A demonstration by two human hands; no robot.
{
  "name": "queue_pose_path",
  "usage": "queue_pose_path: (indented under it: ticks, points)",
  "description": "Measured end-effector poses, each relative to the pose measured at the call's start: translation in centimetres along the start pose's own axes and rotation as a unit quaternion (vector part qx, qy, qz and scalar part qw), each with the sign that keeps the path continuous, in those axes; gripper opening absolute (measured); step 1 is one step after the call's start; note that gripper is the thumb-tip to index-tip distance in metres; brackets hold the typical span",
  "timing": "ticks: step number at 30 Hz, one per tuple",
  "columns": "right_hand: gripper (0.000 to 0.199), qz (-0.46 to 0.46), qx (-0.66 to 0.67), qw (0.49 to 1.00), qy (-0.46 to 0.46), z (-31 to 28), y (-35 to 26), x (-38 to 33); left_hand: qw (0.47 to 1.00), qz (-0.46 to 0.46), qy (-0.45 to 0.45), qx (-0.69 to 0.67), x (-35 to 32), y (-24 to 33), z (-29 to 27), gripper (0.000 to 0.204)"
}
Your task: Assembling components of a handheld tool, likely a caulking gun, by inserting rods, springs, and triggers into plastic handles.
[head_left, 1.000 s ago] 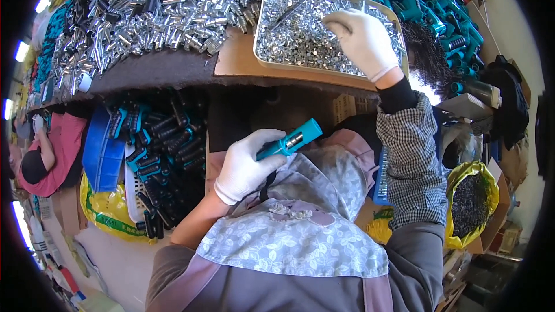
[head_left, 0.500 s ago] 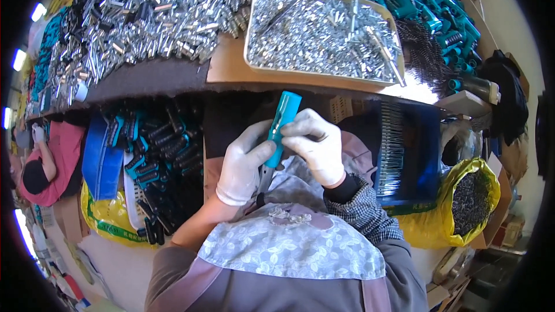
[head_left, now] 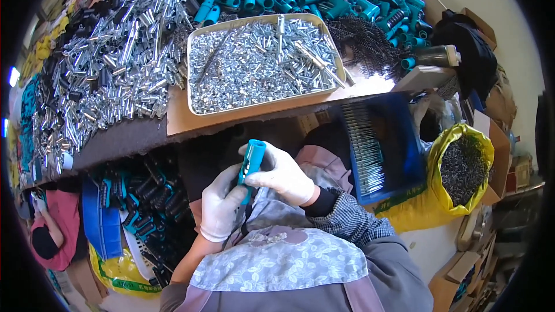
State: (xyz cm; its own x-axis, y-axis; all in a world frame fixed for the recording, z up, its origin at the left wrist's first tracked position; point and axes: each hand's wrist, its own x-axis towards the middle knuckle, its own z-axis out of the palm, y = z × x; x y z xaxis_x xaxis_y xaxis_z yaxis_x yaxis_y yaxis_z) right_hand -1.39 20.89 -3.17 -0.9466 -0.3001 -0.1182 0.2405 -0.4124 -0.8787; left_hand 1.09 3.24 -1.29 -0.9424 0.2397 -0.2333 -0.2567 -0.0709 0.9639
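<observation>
Over my lap, both gloved hands hold a teal plastic tube [head_left: 254, 156], tilted with its open end away from me. A row of small slots or holes with shiny bits runs along its side. My left hand [head_left: 221, 205] is closed round the lower part. My right hand [head_left: 286, 178] grips it higher up, thumb pressed against the side and fingers behind it. Whether the right fingers also hold a small part is hidden. Beyond the hands, a cream tray [head_left: 189, 78] full of small metal pieces sits on the bench edge.
Loose metal parts [head_left: 124, 58] cover the bench's left, with teal housings [head_left: 341, 3] and dark springs [head_left: 367, 43] at the back right. Below stand a blue bin [head_left: 399, 156] with a row of metal rods and a yellow sack [head_left: 436, 188]. Black-and-teal handles [head_left: 147, 219] lie left; other people work there.
The view has turned, so the bench and tray appear shifted. My right hand has gone from a fingertip pinch at the tube's side to a wrap with the thumb on it.
</observation>
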Motion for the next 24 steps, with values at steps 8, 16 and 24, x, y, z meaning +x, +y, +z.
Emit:
queue_pose_path:
  ticks: [8, 16, 24]
  points:
    - [0.037, -0.161, -0.473, 0.854, -0.145, -1.5, -5.8, 2.4, 0.960, -0.055, -0.099, -0.255, 0.5, -1.7, -1.5, 0.090]
    - [0.022, -0.289, -0.662, 0.691, -0.014, -2.5, -20.1, 15.4, 0.945, -0.070, -0.039, -0.317, 1.1, -0.1, -3.9, 0.073]
    - [0.020, -0.332, -0.773, 0.539, -0.052, 1.1, -19.5, 37.9, 0.968, -0.078, -0.040, -0.234, 1.9, -0.7, -7.4, 0.063]
